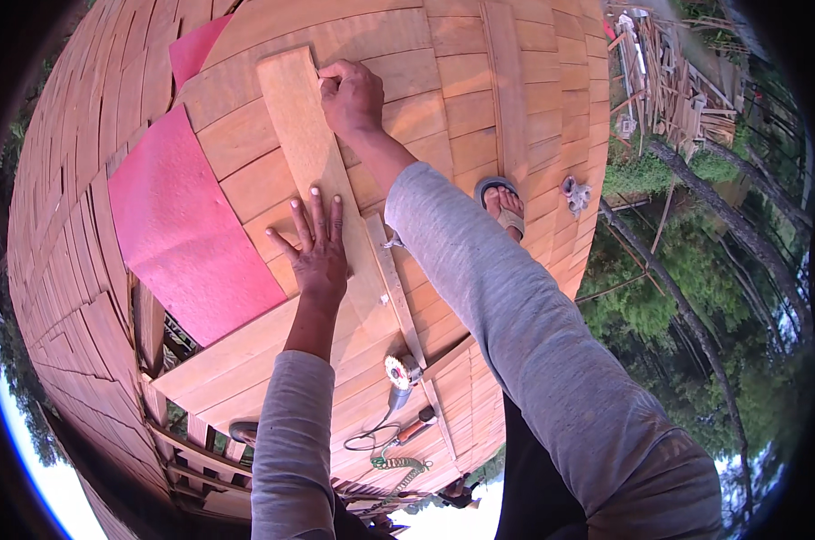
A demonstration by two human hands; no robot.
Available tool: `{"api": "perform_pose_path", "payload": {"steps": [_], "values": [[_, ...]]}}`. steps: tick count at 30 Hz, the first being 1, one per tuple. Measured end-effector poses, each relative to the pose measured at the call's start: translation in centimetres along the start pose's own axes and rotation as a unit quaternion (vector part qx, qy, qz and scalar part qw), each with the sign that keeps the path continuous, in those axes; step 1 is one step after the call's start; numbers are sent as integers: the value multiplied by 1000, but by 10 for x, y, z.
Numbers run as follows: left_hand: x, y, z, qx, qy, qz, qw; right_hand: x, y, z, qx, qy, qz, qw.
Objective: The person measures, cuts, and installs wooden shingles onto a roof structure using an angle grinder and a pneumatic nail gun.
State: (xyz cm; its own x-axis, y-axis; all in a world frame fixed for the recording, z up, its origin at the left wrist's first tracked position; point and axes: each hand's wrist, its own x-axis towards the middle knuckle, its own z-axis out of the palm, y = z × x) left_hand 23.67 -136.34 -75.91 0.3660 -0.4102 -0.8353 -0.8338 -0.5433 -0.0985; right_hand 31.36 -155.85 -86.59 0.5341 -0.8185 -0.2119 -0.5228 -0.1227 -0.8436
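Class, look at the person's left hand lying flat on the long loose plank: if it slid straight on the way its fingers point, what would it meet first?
Only more of the plank. The left hand points along it; the right hand at its far end lies probably just beside that line.

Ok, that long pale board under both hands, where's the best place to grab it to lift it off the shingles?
Probably by its long right edge, coming from the right. The pale board lies flat on the shingled roof, so only its edges offer a grip. The right hand already pinches the far end's right edge, while the left hand presses flat mid-board. The left edge runs close beside a red sheet.
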Motion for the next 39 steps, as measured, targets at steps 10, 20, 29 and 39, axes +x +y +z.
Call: {"api": "perform_pose_path", "payload": {"steps": [10, 20, 29, 39], "values": [[-5, 1, -11, 1, -17, -2, 1000, -103, 24, -41, 46, -106, 139, 983], [-2, -1, 12, 48, 57, -22, 997, -181, 45, -60, 63, -196, 365, 908], [-6, -7, 20, 47, 79, -26, 995, -151, 55, -58, 133, -317, 463, 817], [0, 6, -6, -12, 41, -1, 999, 64, -104, -54, 322, -183, 259, 892]]}}
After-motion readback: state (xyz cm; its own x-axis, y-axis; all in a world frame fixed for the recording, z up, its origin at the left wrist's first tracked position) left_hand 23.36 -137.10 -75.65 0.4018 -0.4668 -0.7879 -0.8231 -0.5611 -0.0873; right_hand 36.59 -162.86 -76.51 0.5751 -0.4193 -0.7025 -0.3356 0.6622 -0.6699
